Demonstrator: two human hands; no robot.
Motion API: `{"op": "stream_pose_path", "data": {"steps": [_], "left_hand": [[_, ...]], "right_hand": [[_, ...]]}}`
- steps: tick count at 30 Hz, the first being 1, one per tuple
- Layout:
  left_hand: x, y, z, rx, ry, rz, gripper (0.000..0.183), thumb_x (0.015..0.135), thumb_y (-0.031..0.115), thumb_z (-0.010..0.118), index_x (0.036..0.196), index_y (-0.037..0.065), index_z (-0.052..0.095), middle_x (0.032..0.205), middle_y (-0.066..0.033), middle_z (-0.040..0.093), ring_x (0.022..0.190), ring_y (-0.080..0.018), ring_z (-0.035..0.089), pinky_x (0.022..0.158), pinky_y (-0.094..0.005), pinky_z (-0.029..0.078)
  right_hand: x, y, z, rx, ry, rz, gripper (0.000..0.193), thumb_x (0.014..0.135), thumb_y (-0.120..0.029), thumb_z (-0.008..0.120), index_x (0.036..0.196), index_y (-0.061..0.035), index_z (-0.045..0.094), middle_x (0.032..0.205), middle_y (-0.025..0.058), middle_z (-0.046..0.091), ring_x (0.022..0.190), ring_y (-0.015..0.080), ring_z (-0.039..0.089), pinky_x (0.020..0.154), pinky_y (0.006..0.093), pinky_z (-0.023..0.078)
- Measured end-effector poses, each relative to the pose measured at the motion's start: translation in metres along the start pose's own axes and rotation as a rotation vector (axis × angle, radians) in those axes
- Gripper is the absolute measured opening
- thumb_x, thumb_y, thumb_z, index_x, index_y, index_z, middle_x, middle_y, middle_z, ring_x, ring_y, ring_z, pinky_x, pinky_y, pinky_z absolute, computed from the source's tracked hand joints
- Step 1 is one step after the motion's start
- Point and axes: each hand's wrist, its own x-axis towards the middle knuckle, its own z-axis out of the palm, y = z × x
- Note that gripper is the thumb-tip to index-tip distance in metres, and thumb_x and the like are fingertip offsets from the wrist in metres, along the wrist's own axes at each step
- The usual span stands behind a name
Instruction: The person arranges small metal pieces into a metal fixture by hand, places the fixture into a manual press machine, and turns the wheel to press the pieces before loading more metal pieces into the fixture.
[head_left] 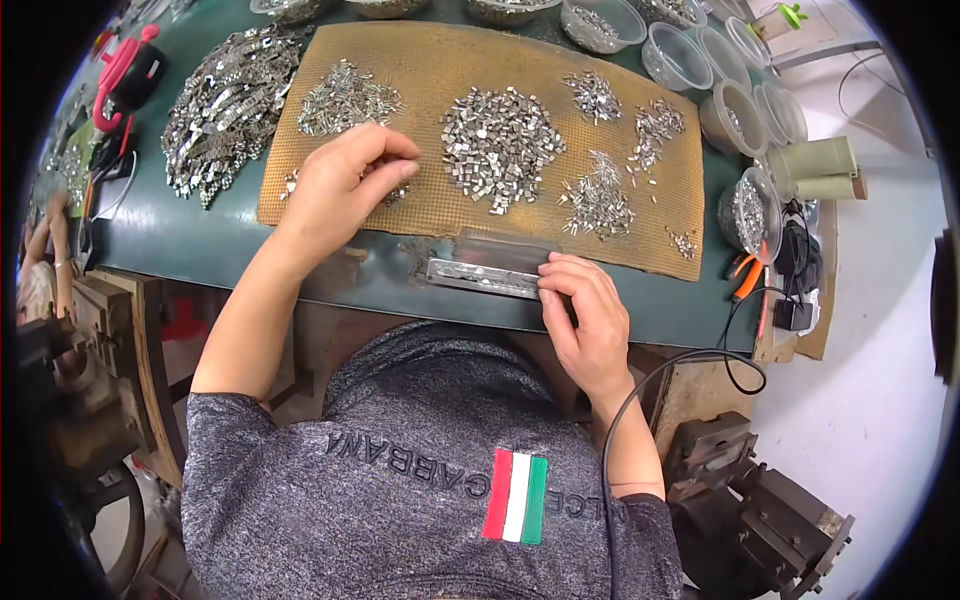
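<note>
My left hand (345,185) is over the left part of a tan textured mat (420,60). Its thumb and forefinger come together in a pinch; whatever is between the tips is too small to make out. A few small metal bits (397,193) lie just under those fingertips. At the table's front edge, my right hand (588,315) grips the right end of a narrow metal channel (480,278) between thumb and fingers. Small pieces appear to sit along the channel. Beyond it, in the mat's middle, is a heap of square metal links (500,145).
Piles of small metal pins (348,100) and other parts (597,200) dot the mat. Linked metal bands (230,110) lie to the left. Plastic tubs (677,57) line the back and right. Orange-handled pliers (745,275) and a black cable (690,355) are at right. Another person's arm (60,245) shows far left.
</note>
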Motion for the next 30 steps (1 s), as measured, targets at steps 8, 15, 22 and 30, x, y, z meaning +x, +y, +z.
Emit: {"op": "stream_pose_path", "data": {"steps": [8,15,22,30], "left_hand": [[-0.018,0.015,0.012,-0.175,-0.011,-0.163,0.019,0.093,0.005,0.073,0.111,0.001,0.07,0.098,-0.0067,0.071,0.091,-0.0132,0.068,0.08,-0.027,0.055],[-0.025,0.021,0.022,0.016,0.041,0.153,0.011,0.087,0.007,0.076,0.097,0.005,0.072,0.09,-0.0083,0.069,0.082,-0.0283,0.068,0.072,-0.0367,0.053],[-0.039,0.04,0.043,-0.263,-0.07,0.077,0.011,0.089,0.006,0.074,0.099,0.004,0.072,0.091,-0.0095,0.071,0.084,-0.0273,0.069,0.074,-0.0365,0.054],[-0.044,0.05,0.058,-0.28,-0.129,0.122,0.012,0.085,0.003,0.077,0.096,0.006,0.072,0.098,-0.006,0.068,0.093,-0.0241,0.066,0.079,-0.0355,0.053]], "right_hand": [[0.005,-0.007,-0.008,-0.091,-0.1,-0.02,0.024,0.083,0.001,0.074,0.104,-0.0047,0.065,0.11,0.0117,0.072,0.112,0.0312,0.069,0.098,0.0439,0.053],[0.0,-0.003,-0.004,-0.035,-0.056,0.007,0.024,0.083,-0.001,0.075,0.105,-0.0038,0.068,0.112,0.0117,0.073,0.113,0.0317,0.07,0.096,0.0427,0.054],[-0.002,0.005,-0.007,0.056,-0.044,0.04,0.012,0.086,-0.001,0.074,0.098,-0.0022,0.073,0.109,0.013,0.076,0.112,0.0319,0.071,0.098,0.0413,0.054],[-0.007,0.011,-0.008,0.258,-0.064,0.152,0.014,0.093,0.004,0.066,0.106,0.0029,0.071,0.114,0.0154,0.075,0.118,0.0323,0.068,0.106,0.0427,0.05]]}}
